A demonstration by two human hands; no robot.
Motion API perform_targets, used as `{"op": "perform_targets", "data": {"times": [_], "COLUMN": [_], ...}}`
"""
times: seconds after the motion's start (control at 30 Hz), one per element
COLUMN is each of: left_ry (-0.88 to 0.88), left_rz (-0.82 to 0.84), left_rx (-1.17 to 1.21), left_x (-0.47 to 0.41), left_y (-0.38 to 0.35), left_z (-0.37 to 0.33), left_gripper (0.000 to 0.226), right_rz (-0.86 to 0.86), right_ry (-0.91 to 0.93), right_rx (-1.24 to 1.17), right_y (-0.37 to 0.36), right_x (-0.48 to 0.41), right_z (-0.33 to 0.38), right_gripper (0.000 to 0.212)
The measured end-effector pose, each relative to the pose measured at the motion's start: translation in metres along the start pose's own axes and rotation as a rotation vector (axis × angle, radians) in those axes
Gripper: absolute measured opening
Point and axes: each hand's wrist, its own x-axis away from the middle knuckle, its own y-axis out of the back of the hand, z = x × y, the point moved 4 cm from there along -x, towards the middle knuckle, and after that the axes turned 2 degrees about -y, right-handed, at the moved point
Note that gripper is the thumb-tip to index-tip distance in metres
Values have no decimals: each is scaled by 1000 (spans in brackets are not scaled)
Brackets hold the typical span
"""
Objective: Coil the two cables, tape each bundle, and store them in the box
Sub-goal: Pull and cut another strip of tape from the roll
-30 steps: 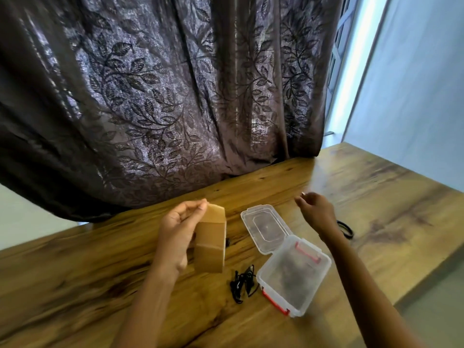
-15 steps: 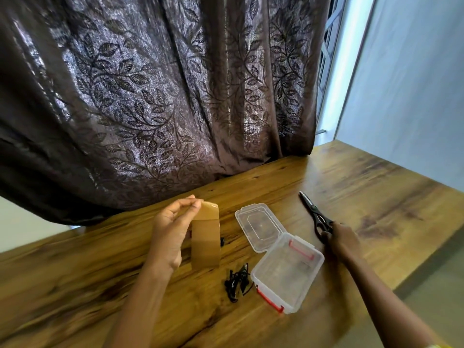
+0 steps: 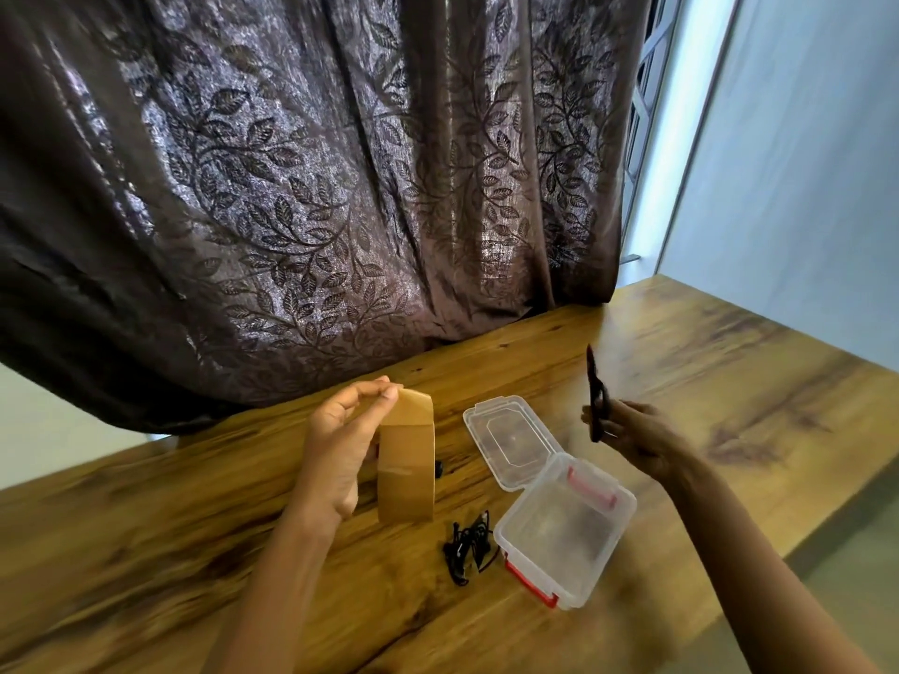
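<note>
My left hand [image 3: 340,449] holds a roll of brown packing tape [image 3: 406,471] upright above the table, thumb and fingers pinching the pulled-out tape end at the top. My right hand [image 3: 637,435] grips black scissors [image 3: 596,396], lifted off the table with the blades pointing up. A bundle of black cable [image 3: 467,552] lies on the wooden table [image 3: 146,552] between the tape and the clear plastic box [image 3: 564,527]. The box stands open, its lid [image 3: 511,442] folded back, with red clips. A small black piece [image 3: 439,467] shows just behind the tape; I cannot tell what it is.
A dark leaf-patterned curtain [image 3: 316,187] hangs behind the table's far edge. The table's right edge [image 3: 827,518] drops off to the floor close to the box. A pale wall and a window strip are at the right.
My right hand reached to the table's right side, took hold of the scissors and has lifted them up. My left hand kept holding the tape roll in about the same place.
</note>
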Motion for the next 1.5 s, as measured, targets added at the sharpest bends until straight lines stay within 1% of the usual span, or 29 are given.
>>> {"op": "perform_targets", "data": {"times": [0.1, 0.23, 0.3, 0.4, 0.5, 0.57, 0.73, 0.87, 1.0, 1.1, 1.33, 1.5], "left_ry": [-5, -28, -42, -60, -80, -92, -115, -100, -83, -65, -34, -16], "left_rz": [1, -3, -4, -6, -15, -15, -20, -14, 23, 59, 121, 122], "left_rx": [-4, -4, 0, 18, 8, 5, -16, -20, -27, -41, -40, -42], "left_x": [-3, -8, -10, -13, -16, -17, -19, -19, -16, -13, -7, -6], "left_y": [2, 5, 8, 14, 20, 25, 34, 41, 42, 40, 40, 44], "left_z": [-5, -13, -17, -24, -34, -40, -52, -54, -55, -56, -56, -56], "left_gripper": [6, 6, 7, 9, 10, 11, 13, 13, 10, 9, 11, 12], "right_rz": [141, 319, 386, 430, 396, 424, 479, 597, 623, 648, 667, 683], "right_ry": [167, 336, 426, 609, 698, 709, 628, 583, 604, 616, 697, 726], "right_rx": [43, 255, 343, 454, 590, 672, 719, 817, 922, 930, 984, 1005], "right_y": [-40, -85, -101, -118, -120, -118, -111, -110, -113, -120, -134, -139], "right_x": [32, 70, 86, 104, 106, 102, 99, 104, 106, 109, 107, 107], "right_z": [12, 19, 20, 23, 23, 22, 26, 31, 35, 40, 46, 44], "right_gripper": [22, 46, 48, 50, 54, 55, 58, 52, 54, 51, 55, 55]}}
